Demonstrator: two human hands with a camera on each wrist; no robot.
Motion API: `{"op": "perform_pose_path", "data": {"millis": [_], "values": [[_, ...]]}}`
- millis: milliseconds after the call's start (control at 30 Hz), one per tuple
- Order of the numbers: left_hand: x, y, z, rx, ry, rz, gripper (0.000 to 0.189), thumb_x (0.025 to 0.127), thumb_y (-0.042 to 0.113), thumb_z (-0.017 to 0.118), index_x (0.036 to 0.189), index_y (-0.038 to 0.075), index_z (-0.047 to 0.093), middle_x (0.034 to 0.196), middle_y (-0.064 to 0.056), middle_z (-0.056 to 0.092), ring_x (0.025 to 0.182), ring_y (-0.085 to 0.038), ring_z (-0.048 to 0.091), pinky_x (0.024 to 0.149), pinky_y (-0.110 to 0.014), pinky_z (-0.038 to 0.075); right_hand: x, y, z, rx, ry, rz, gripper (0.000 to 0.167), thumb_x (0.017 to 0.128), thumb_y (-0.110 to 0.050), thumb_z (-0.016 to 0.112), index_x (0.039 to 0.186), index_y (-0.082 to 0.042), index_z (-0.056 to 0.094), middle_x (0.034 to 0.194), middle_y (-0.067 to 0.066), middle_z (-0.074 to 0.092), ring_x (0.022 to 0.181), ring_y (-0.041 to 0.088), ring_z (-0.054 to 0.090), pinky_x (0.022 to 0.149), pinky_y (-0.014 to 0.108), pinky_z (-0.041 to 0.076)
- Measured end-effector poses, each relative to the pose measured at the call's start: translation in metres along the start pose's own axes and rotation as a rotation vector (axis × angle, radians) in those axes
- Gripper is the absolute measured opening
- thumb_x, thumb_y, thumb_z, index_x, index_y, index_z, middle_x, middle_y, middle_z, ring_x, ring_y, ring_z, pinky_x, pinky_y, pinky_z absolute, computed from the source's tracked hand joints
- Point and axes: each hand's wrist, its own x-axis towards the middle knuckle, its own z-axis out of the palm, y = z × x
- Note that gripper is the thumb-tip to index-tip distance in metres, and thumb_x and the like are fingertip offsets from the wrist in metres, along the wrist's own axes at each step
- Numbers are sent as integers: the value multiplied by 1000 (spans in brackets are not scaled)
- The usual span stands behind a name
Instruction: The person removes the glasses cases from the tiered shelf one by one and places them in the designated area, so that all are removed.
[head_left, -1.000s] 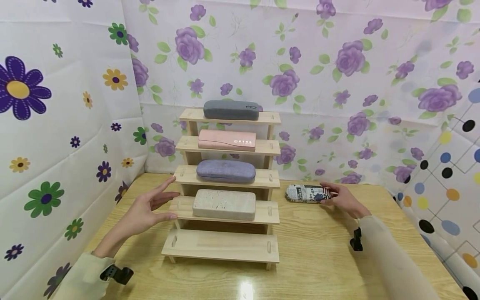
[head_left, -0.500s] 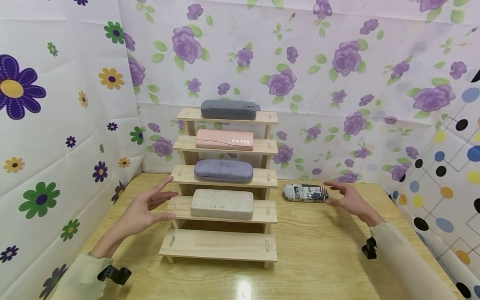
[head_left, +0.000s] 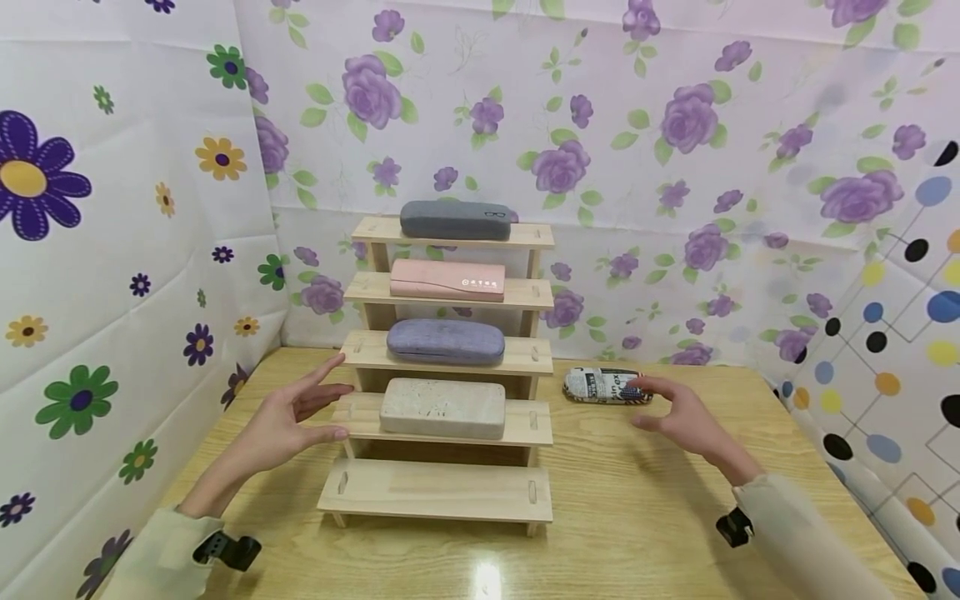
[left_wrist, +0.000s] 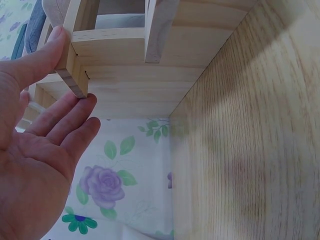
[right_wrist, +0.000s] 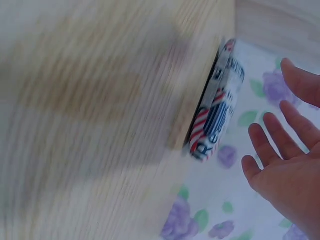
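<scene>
A light wooden rack (head_left: 435,492) with several stepped tiers stands on the table. From the top down, it carries a grey glasses case (head_left: 455,221), a pink one with white print, a purple-blue glasses case (head_left: 446,342) and a cream speckled case (head_left: 442,408). My left hand (head_left: 273,425) touches the rack's left side, its fingers mostly extended; in the left wrist view, thumb and fingertips meet a plank end (left_wrist: 72,75). A newspaper-print glasses case (head_left: 603,386) lies on the table right of the rack. My right hand (head_left: 686,421) hovers beside its right end, fingers apart and holding nothing.
The lowest tier of the rack bears no case. Flower-patterned cloth (head_left: 637,208) hangs behind the table, with more printed cloth along the left and right sides. Bare wood tabletop (head_left: 622,517) spreads in front of and right of the rack.
My right hand has come away from the newspaper-print glasses case and lowered slightly toward me; the case stays on the table. The left hand stays at the rack. The head view has shifted slightly.
</scene>
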Motion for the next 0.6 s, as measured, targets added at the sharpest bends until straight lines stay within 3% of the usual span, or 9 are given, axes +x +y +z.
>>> {"op": "perform_pose_path", "data": {"millis": [267,600], "values": [[0,0,0,0,-1,10,102,87,9,88,169,24,28,142,-18,64,131,-37,60,107,-19,45,-9,-14,21,26,23,-30,56,93,-9,83,144,1,62,144,24,60,131,51,53,111,74,37],[1,0,1,2,-2,19,102,88,8,88,169,23,29,142,-19,64,130,-39,60,107,-18,45,-14,-26,40,84,56,-75,51,92,-6,83,140,-7,67,137,16,66,127,41,59,113,68,38]]}}
